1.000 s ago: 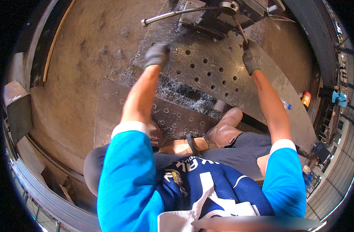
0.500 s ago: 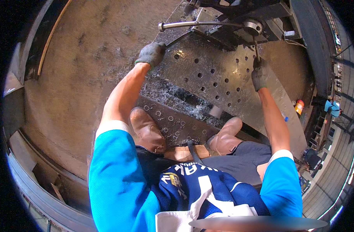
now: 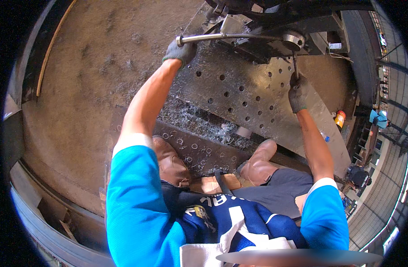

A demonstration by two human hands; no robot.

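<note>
One perforated steel plate (image 3: 257, 102), shavings-strewn floor (image 3: 79, 89)

The drill machine (image 3: 275, 26) is cut off by the top edge, so most of its body can't be seen; the left hand (image 3: 180, 51) is wrapped round the lever handle (image 3: 226, 38), hiding the bar's end under the glove; the right hand (image 3: 297, 91) covers the lower end of a thin rod (image 3: 295, 66); can't tell what's at the rod's tip; the perforated steel plate (image 3: 244, 98) runs under the machine and behind the boots (image 3: 257, 167); stuff at far right is too small to make out.
</note>
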